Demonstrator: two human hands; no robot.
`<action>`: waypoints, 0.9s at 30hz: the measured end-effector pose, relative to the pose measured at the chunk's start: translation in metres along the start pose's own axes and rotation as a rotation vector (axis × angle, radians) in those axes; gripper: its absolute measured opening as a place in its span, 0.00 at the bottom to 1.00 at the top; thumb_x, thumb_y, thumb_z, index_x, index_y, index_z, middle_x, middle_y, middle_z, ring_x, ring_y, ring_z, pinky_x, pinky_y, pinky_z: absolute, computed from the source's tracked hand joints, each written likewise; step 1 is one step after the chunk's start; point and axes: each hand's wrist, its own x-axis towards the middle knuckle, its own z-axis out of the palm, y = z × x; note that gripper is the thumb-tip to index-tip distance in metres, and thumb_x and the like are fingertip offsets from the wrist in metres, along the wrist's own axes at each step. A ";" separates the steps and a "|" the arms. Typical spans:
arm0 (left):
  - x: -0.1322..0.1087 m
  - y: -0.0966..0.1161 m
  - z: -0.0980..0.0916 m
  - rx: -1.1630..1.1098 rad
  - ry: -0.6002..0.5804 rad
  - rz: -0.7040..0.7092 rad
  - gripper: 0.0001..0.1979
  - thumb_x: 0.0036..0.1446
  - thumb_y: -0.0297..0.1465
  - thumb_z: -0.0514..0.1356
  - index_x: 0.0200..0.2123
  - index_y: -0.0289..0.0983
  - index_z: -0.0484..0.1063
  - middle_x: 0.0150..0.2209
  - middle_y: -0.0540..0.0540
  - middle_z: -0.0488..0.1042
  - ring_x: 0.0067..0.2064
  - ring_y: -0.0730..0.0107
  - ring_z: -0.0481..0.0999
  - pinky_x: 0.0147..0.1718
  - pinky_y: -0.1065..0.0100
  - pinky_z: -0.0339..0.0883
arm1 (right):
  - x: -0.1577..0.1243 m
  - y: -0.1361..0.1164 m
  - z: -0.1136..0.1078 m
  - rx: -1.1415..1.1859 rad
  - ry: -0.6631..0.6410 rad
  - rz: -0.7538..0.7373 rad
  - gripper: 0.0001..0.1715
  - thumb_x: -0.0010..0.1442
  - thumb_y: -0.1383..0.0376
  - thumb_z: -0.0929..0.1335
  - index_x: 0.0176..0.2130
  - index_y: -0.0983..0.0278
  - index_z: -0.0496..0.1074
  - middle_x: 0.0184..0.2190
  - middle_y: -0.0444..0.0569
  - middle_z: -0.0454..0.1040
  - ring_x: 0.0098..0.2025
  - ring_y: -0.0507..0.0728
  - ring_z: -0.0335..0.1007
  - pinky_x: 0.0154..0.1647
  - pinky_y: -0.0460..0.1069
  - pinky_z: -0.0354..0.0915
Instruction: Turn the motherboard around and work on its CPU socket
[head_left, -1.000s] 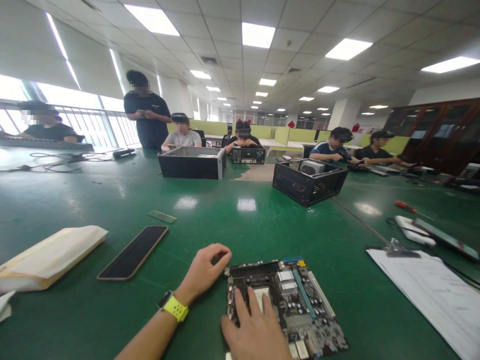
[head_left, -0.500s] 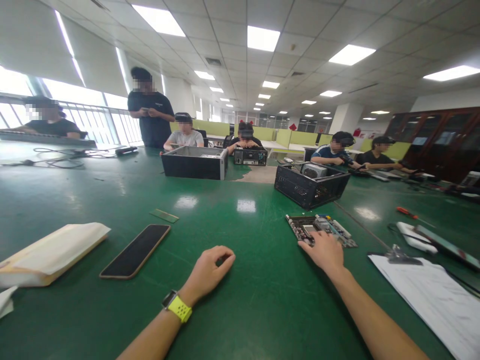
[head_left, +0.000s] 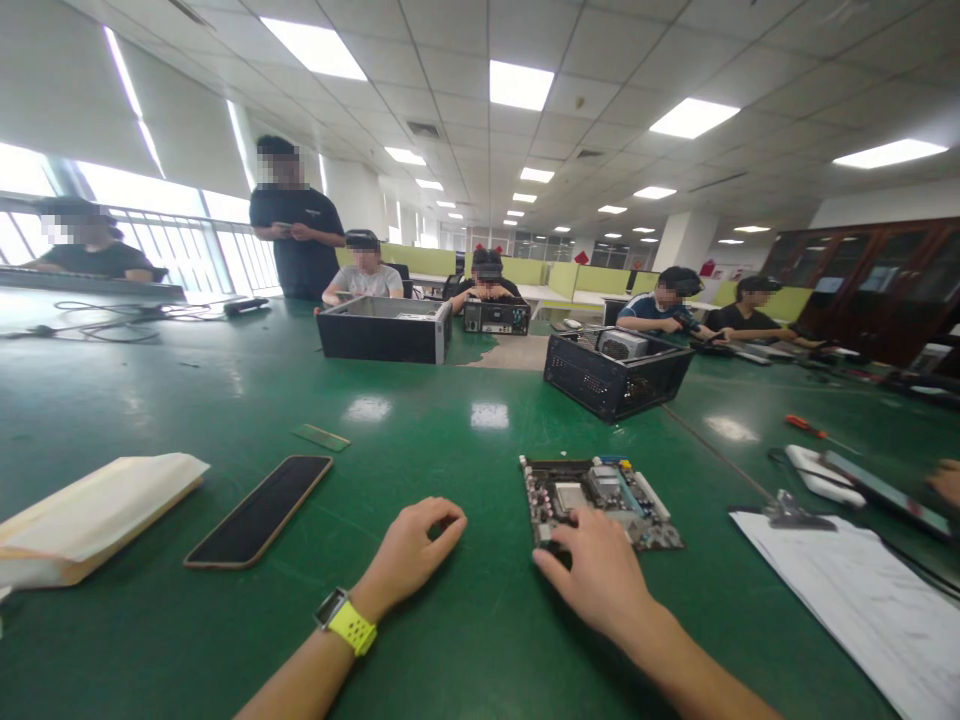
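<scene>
Motherboard (head_left: 641,512): flat on green table (head_left: 480,460), right of ctr in lower half of frame, pale socket (head_left: 571,496) in its left part
R hand (head_left: 600,570): lower ctr-right, fingers fwd at board's near edge, thumb held out to the left w/ a clear gap betw it & index; board lies mostly beyond the fingers, near edge partly under them; tips press or just hover? hard to tell, hand hides the spot
L hand (head_left: 412,545): lower ctr, left of the board & apart from it; fingers loosely curled, thumb tip near index, rounding a small gap
Watch (head_left: 349,622): yellow strap, L wrist, btm left-of-ctr
Phone (head_left: 262,510): lower left, dark screen up, thin green strip (head_left: 322,437) near its upper end
Packet (head_left: 105,515): pale, at left edge
Clipboard (head_left: 847,590): lower right w/ papers; white device (head_left: 821,475) & orange-handled screwdriver (head_left: 807,427) above it
Mid-frame: grey-edged case (head_left: 379,338) left of ctr, smaller case (head_left: 495,316) at ctr, black mesh case (head_left: 615,380) right of ctr
Right edge: another person's hand (head_left: 946,482), blurred
Upper left: standing person (head_left: 296,235), dark top
</scene>
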 end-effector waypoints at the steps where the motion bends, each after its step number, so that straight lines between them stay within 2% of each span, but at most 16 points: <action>1: 0.000 0.000 0.000 0.002 -0.001 0.000 0.10 0.59 0.34 0.53 0.31 0.38 0.72 0.31 0.49 0.75 0.33 0.69 0.72 0.35 0.70 0.64 | -0.012 -0.016 -0.003 0.050 -0.019 -0.062 0.23 0.56 0.47 0.62 0.36 0.59 0.76 0.39 0.53 0.69 0.44 0.62 0.62 0.45 0.55 0.56; 4: -0.001 -0.002 0.001 0.011 -0.002 0.011 0.08 0.59 0.34 0.53 0.35 0.39 0.72 0.33 0.48 0.74 0.36 0.67 0.72 0.39 0.68 0.65 | -0.032 -0.049 -0.014 0.215 -0.104 -0.233 0.22 0.54 0.45 0.64 0.40 0.56 0.74 0.40 0.50 0.71 0.45 0.63 0.62 0.46 0.55 0.56; 6: -0.001 -0.003 0.001 0.034 0.002 0.029 0.08 0.58 0.33 0.55 0.40 0.39 0.71 0.37 0.47 0.73 0.40 0.65 0.72 0.42 0.65 0.65 | -0.025 -0.053 -0.022 0.295 -0.105 -0.289 0.22 0.56 0.47 0.64 0.44 0.55 0.72 0.40 0.49 0.72 0.46 0.62 0.62 0.48 0.55 0.55; 8: -0.002 -0.004 0.002 0.064 -0.004 0.055 0.14 0.55 0.32 0.58 0.46 0.40 0.69 0.43 0.45 0.72 0.45 0.62 0.70 0.46 0.62 0.64 | -0.003 -0.041 -0.024 0.321 -0.022 -0.264 0.21 0.58 0.50 0.63 0.47 0.56 0.71 0.45 0.49 0.72 0.48 0.61 0.62 0.51 0.55 0.54; 10: -0.002 -0.005 0.002 0.084 -0.023 0.072 0.19 0.52 0.32 0.60 0.49 0.41 0.67 0.47 0.44 0.70 0.49 0.59 0.68 0.49 0.59 0.63 | 0.024 -0.020 -0.017 0.307 0.060 -0.201 0.22 0.58 0.54 0.63 0.50 0.59 0.69 0.51 0.50 0.69 0.53 0.61 0.59 0.54 0.55 0.53; 12: -0.003 -0.007 0.003 0.092 -0.046 0.068 0.22 0.51 0.32 0.60 0.51 0.42 0.65 0.50 0.43 0.68 0.51 0.58 0.67 0.51 0.57 0.62 | 0.047 0.002 -0.002 0.319 0.044 -0.163 0.27 0.57 0.56 0.64 0.54 0.63 0.66 0.55 0.52 0.66 0.57 0.61 0.57 0.56 0.55 0.52; 14: -0.003 -0.010 0.004 0.097 -0.059 0.057 0.24 0.52 0.32 0.60 0.53 0.42 0.64 0.52 0.43 0.67 0.53 0.58 0.66 0.53 0.57 0.61 | 0.059 0.016 0.015 0.372 -0.003 -0.152 0.24 0.58 0.58 0.63 0.52 0.64 0.68 0.53 0.52 0.69 0.55 0.59 0.60 0.55 0.53 0.54; 17: -0.003 -0.015 0.006 0.091 -0.090 0.052 0.26 0.53 0.32 0.60 0.56 0.43 0.61 0.55 0.43 0.67 0.55 0.57 0.65 0.55 0.55 0.58 | 0.059 0.022 0.031 0.425 -0.022 -0.147 0.17 0.59 0.59 0.61 0.44 0.61 0.73 0.43 0.47 0.75 0.46 0.56 0.67 0.50 0.51 0.58; 24: -0.003 -0.018 0.006 0.066 -0.117 0.019 0.27 0.52 0.33 0.60 0.56 0.41 0.61 0.52 0.43 0.70 0.52 0.58 0.67 0.53 0.57 0.60 | 0.051 0.016 0.028 0.425 -0.011 -0.067 0.11 0.56 0.65 0.62 0.36 0.59 0.73 0.36 0.44 0.75 0.41 0.55 0.67 0.44 0.49 0.58; 27: -0.002 -0.014 0.005 0.059 -0.108 0.018 0.22 0.53 0.32 0.59 0.52 0.41 0.64 0.48 0.44 0.71 0.49 0.59 0.68 0.50 0.58 0.61 | 0.050 0.016 0.029 0.414 -0.004 -0.070 0.11 0.56 0.65 0.62 0.36 0.59 0.73 0.36 0.44 0.75 0.41 0.55 0.66 0.44 0.48 0.58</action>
